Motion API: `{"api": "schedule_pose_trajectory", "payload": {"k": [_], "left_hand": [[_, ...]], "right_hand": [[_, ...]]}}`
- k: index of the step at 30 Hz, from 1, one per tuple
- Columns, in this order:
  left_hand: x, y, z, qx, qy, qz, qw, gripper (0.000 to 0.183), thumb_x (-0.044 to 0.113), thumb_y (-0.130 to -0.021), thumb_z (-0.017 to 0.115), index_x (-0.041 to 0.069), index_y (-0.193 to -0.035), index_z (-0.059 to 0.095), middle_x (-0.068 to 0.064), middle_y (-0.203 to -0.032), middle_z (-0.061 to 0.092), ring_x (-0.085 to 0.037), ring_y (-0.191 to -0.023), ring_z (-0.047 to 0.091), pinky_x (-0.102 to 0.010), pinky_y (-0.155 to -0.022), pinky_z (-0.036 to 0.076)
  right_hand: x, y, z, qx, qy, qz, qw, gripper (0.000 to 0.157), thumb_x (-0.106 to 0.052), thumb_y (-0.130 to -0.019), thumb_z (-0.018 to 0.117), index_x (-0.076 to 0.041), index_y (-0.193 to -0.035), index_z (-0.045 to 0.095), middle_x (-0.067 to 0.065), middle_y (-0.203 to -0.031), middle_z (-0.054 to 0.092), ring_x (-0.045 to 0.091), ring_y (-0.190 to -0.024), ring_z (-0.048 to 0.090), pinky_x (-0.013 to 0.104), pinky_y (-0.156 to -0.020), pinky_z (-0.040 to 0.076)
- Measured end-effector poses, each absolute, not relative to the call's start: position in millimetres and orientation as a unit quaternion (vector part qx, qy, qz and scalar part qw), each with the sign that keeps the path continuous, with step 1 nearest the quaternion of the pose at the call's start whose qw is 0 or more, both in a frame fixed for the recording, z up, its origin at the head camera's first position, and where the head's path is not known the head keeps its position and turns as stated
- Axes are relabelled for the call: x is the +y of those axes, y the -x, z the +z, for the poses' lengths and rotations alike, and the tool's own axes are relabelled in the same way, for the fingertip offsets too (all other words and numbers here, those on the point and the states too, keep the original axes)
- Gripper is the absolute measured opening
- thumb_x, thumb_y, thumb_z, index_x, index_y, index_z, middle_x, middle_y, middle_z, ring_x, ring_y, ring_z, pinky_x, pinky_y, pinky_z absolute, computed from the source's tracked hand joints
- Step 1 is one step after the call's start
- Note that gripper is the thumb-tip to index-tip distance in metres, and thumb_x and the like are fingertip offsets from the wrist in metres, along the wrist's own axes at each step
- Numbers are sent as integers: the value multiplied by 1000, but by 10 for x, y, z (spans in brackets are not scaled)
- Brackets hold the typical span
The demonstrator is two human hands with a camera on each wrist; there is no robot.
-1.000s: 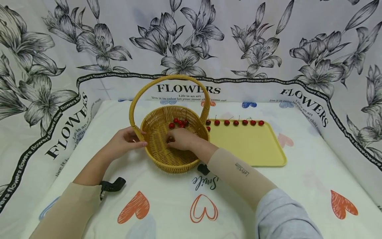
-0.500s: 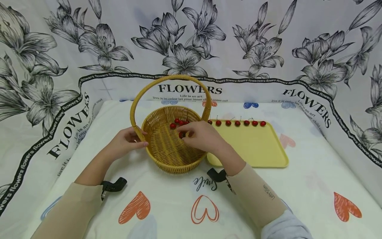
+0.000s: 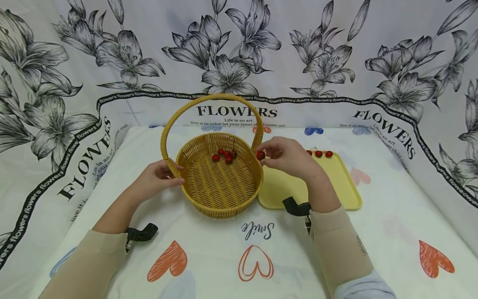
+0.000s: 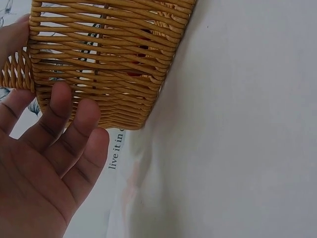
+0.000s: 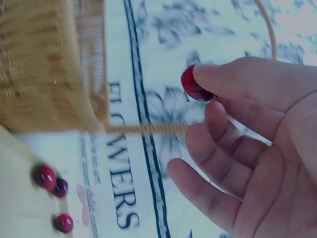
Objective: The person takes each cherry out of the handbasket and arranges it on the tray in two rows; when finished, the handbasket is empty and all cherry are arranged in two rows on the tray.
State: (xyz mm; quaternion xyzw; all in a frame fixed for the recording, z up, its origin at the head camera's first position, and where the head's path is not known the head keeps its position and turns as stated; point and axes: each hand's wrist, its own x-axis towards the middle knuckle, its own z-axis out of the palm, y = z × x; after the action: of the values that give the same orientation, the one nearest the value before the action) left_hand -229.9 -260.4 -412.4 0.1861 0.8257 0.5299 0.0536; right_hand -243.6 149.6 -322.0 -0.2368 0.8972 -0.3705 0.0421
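A yellow wicker basket (image 3: 220, 207) with a tall arched handle stands mid-table, several red cherries (image 3: 226, 154) lying at the back of its floor. My left hand (image 3: 158, 177) grips the basket's left side where the handle meets the rim. In the left wrist view, thumb and index finger are at the handle's base, while the other fingers (image 4: 81, 141) are bent beside the woven wall. Between thumb and fingertips, my right hand (image 3: 289, 157) pinches one cherry (image 5: 197, 83), held up by the basket's right rim, over the left part of the yellow tray (image 3: 317, 187).
More cherries (image 3: 318, 153) line the tray's far edge, partly hidden by my right hand. The tray lies right against the basket. A white cloth (image 3: 209, 257) printed with hearts covers the table, and a flower-printed curtain (image 3: 317, 66) rises behind it.
My right hand has picked up a cherry from inside the basket and carried it right, out past the rim and over the tray. The left hand has stayed on the basket.
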Motion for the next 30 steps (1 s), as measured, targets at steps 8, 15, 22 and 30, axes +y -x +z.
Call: {"api": "schedule_pose_trajectory", "payload": {"k": [8,15,22,30], "left_hand": [[-2611,2302,-4120,824,-193,530,48,35,4,-91,78,-8,-121,63,-21,-112,64,-19,-93,65,-25,-79,55],[-2632,2328,-4186,815,-199,541,53,36,3,-91,78,-9,-120,63,-22,-107,65,-20,-90,66,-26,-76,56],[-2646,2348,-4207,807,-204,552,56,35,3,-91,78,-9,-121,63,-25,-107,65,-22,-90,66,-27,-75,56],[-2650,2346,-4201,805,-206,553,55,35,2,-91,78,-10,-120,63,-23,-106,66,-22,-89,66,-27,-74,56]], "right_hand": [[1807,2666,-3396,911,169,-372,50,25,-13,-93,74,-12,-117,67,9,-94,61,27,-85,57,40,-70,47],[1907,2909,-3790,943,135,-301,55,28,-16,-91,74,-13,-118,65,9,-103,67,28,-93,60,43,-80,49],[1889,3014,-4011,964,131,-225,60,26,-21,-93,74,-14,-117,67,9,-107,68,30,-96,61,48,-87,49],[1811,3061,-4150,974,134,-177,51,26,-20,-93,68,-15,-118,68,7,-97,65,28,-88,58,43,-80,48]]}}
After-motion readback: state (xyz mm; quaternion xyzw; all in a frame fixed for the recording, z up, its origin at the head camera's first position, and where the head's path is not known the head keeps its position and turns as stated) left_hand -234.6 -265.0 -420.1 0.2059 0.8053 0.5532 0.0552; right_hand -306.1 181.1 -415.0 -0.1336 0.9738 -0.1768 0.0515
